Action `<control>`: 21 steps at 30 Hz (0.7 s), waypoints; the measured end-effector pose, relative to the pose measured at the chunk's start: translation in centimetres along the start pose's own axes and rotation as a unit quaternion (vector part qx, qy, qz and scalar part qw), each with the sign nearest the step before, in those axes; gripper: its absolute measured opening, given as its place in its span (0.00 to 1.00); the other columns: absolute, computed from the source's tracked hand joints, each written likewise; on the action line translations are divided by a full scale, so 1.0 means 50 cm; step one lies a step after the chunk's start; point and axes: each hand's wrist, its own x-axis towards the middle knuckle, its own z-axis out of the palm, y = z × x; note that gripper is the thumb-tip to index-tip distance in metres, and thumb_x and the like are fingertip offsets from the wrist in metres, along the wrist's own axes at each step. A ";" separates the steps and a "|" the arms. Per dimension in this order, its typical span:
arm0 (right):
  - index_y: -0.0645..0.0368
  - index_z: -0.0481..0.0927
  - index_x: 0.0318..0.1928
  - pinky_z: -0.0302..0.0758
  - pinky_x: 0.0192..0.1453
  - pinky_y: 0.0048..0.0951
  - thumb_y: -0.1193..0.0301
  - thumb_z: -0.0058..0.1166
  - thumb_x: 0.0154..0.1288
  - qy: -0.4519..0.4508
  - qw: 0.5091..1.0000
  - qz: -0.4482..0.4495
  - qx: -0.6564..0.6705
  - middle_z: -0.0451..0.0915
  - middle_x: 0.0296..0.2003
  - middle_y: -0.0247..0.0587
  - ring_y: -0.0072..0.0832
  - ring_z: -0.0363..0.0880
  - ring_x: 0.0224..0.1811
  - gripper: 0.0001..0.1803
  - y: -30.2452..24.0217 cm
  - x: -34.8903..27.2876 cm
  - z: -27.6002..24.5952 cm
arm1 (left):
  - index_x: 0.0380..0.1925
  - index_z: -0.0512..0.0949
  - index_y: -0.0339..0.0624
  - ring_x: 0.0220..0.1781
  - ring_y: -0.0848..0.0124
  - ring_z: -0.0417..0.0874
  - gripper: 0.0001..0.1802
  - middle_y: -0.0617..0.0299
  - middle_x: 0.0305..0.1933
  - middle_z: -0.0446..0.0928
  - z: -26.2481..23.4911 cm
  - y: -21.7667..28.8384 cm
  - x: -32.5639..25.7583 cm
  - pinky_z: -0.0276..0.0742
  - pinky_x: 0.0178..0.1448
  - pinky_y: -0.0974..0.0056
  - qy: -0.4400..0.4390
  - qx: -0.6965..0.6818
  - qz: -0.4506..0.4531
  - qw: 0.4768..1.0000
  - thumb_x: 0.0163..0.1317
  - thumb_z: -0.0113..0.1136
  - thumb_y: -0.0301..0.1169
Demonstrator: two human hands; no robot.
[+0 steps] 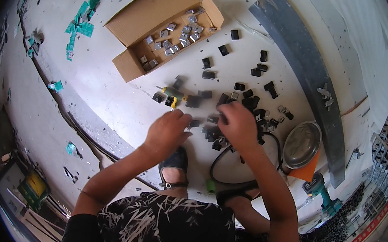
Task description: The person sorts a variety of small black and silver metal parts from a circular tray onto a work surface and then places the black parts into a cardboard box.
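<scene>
My left hand [168, 130] is closed with its fingers curled, just in front of a small yellow piece [174, 102]. A bit of metal shows by its fingertips, but what it grips is hidden. Over the near side of a pile of small black blocks [251, 102], my right hand [238, 124] has its thumb and fingers drawn together. Whatever lies between them is too small and blurred to name. Beyond my left hand lies a screwdriver [174, 93] with a green and yellow handle, next to a dark block [193, 102].
An open cardboard box [154, 9] holds several silvery metal clips [184, 37]. To the right are a long grey strip [301, 61], a round metal bowl [302, 145] on orange material, and a teal power tool [324, 195]. A black cable [212, 168] loops near my feet.
</scene>
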 end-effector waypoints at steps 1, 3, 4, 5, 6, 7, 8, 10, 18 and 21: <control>0.57 0.80 0.39 0.81 0.41 0.32 0.75 0.53 0.58 -0.002 0.970 0.088 0.227 0.76 0.34 0.37 0.31 0.78 0.37 0.08 0.014 -0.003 -0.042 | 0.46 0.74 0.44 0.46 0.51 0.78 0.24 0.54 0.40 0.74 0.031 0.001 -0.012 0.77 0.50 0.52 0.003 -0.003 -0.016 1.000 0.49 0.72 0.29; 0.58 0.80 0.41 0.81 0.42 0.30 0.74 0.50 0.60 -0.004 0.883 0.175 0.436 0.77 0.35 0.35 0.28 0.77 0.37 0.09 0.063 -0.032 -0.087 | 0.43 0.75 0.44 0.46 0.52 0.78 0.21 0.54 0.40 0.74 0.074 0.005 -0.018 0.77 0.49 0.51 0.060 0.020 -0.021 0.998 0.49 0.71 0.28; 0.59 0.81 0.42 0.80 0.43 0.27 0.72 0.51 0.60 -0.027 0.749 0.224 0.622 0.77 0.35 0.34 0.26 0.76 0.36 0.11 0.092 -0.046 -0.094 | 0.43 0.75 0.44 0.46 0.52 0.78 0.21 0.54 0.40 0.74 0.094 -0.004 -0.022 0.77 0.49 0.51 0.062 0.018 -0.023 0.998 0.49 0.71 0.28; 0.60 0.81 0.43 0.79 0.43 0.25 0.71 0.51 0.60 -0.042 0.575 0.265 0.773 0.77 0.35 0.32 0.24 0.76 0.36 0.12 0.101 -0.051 -0.105 | 0.41 0.75 0.43 0.47 0.53 0.79 0.17 0.55 0.40 0.74 0.108 -0.013 -0.018 0.78 0.48 0.53 0.071 0.041 -0.023 0.996 0.50 0.68 0.27; 0.61 0.81 0.41 0.77 0.42 0.24 0.71 0.59 0.58 -0.028 0.565 0.287 0.773 0.76 0.32 0.28 0.23 0.76 0.36 0.11 0.091 -0.054 -0.101 | 0.39 0.76 0.43 0.48 0.55 0.79 0.13 0.55 0.40 0.73 0.118 -0.020 -0.016 0.79 0.47 0.55 0.081 0.065 -0.024 0.994 0.52 0.65 0.26; 0.61 0.81 0.41 0.77 0.42 0.24 0.71 0.59 0.58 -0.026 0.567 0.288 0.772 0.76 0.32 0.28 0.23 0.76 0.36 0.11 0.078 -0.046 -0.094 | 0.39 0.76 0.43 0.48 0.55 0.79 0.13 0.55 0.40 0.73 0.126 -0.027 -0.017 0.79 0.47 0.55 0.082 0.063 -0.022 0.994 0.52 0.65 0.26; 0.61 0.81 0.40 0.77 0.41 0.26 0.71 0.61 0.57 -0.061 0.680 0.293 0.669 0.76 0.33 0.30 0.24 0.76 0.36 0.11 0.063 -0.042 -0.086 | 0.38 0.76 0.43 0.47 0.54 0.79 0.11 0.55 0.40 0.74 0.122 -0.023 -0.018 0.79 0.47 0.55 0.086 0.052 -0.029 0.995 0.53 0.63 0.25; 0.58 0.81 0.40 0.78 0.40 0.36 0.70 0.66 0.56 -0.018 0.925 0.167 0.340 0.77 0.35 0.38 0.33 0.78 0.36 0.12 0.064 -0.048 -0.050 | 0.37 0.77 0.43 0.47 0.54 0.79 0.09 0.55 0.40 0.74 0.111 -0.013 -0.010 0.79 0.47 0.54 0.091 0.039 -0.029 0.995 0.55 0.60 0.24; 0.58 0.82 0.39 0.76 0.40 0.43 0.68 0.70 0.51 0.074 0.979 0.172 0.079 0.76 0.32 0.43 0.45 0.79 0.37 0.15 0.030 -0.027 0.020 | 0.35 0.76 0.44 0.45 0.51 0.79 0.09 0.54 0.40 0.75 0.076 -0.025 0.006 0.78 0.48 0.51 0.126 -0.024 -0.025 0.991 0.53 0.59 0.21; 0.59 0.80 0.32 0.77 0.39 0.42 0.67 0.67 0.55 0.076 0.986 0.142 0.050 0.75 0.31 0.43 0.46 0.79 0.36 0.11 0.051 -0.035 0.031 | 0.35 0.75 0.42 0.44 0.50 0.78 0.10 0.52 0.40 0.74 0.077 -0.026 0.011 0.77 0.48 0.50 0.145 -0.058 -0.015 0.988 0.52 0.59 0.20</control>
